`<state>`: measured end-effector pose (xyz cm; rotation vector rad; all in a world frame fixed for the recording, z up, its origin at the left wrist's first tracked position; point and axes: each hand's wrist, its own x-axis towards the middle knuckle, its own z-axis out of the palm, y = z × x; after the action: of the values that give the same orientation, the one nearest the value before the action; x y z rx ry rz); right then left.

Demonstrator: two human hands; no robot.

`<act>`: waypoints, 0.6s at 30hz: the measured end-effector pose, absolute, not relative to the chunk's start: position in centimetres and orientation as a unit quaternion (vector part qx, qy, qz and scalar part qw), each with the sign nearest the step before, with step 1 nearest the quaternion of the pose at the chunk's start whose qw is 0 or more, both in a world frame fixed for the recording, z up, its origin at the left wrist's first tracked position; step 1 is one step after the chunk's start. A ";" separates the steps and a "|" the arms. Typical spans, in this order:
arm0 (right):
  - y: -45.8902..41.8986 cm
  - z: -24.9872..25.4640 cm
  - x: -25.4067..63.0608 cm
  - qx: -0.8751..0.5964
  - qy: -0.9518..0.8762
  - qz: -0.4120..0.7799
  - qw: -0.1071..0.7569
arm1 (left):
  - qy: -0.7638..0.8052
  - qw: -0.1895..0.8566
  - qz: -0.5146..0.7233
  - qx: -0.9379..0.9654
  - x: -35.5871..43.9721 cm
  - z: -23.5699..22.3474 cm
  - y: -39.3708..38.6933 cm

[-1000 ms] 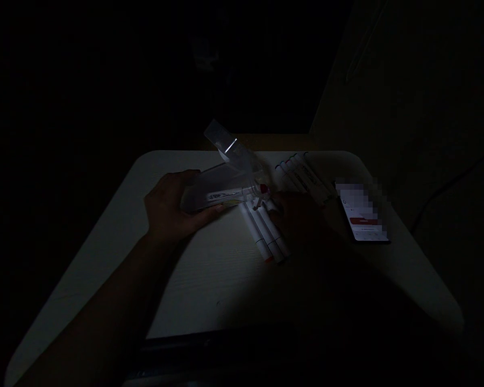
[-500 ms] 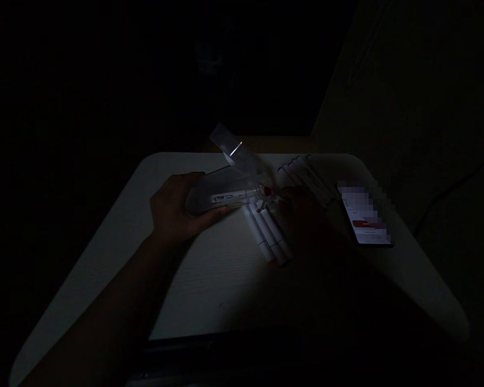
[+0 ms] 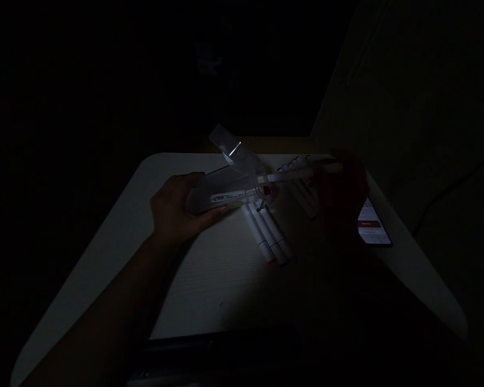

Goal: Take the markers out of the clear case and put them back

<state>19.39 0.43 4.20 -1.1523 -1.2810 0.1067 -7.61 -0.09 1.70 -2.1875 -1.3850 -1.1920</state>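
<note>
My left hand [image 3: 171, 207] is wrapped around a clear plastic case [image 3: 205, 185] lying on its side, its hinged lid [image 3: 226, 141] swung up. Inside lies a white marker [image 3: 228, 197] with dark print; a red marker end [image 3: 267, 190] shows at the mouth. My right hand [image 3: 342, 193], in deep shadow, grips another white marker [image 3: 292, 174] held nearly level. That marker's left end is at the case mouth; whether it is inside is unclear. Just below the mouth, several white markers [image 3: 266, 234] lie side by side on the table.
More markers with coloured ends [image 3: 300, 191] lie in a row at the back of the white table [image 3: 193, 301]. At right is a lit phone [image 3: 373, 228], partly behind my right hand. A dark object [image 3: 210, 346] runs along the near edge. The room is very dark.
My right hand has moved right and slightly up from the case mouth, and the marker in its fingers now shows. It now covers part of the phone. My left hand and the case have stayed put.
</note>
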 end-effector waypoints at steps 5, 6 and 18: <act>0.6 4.9 20.4 -0.426 -0.507 0.020 0.749 | -0.483 0.154 -0.407 -0.760 -7.6 1.6 -0.1; 0.5 5.1 20.5 -0.427 -0.498 0.019 0.754 | -0.482 0.155 -0.408 -0.759 -7.6 1.6 -0.1; 0.1 4.7 18.6 -0.369 -0.555 0.126 0.735 | -0.466 0.160 -0.414 -0.766 -7.8 1.5 0.1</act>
<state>18.60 0.13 4.69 -0.8110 -1.2195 0.2767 -7.75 0.12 1.50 -2.1878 -1.3309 -1.1833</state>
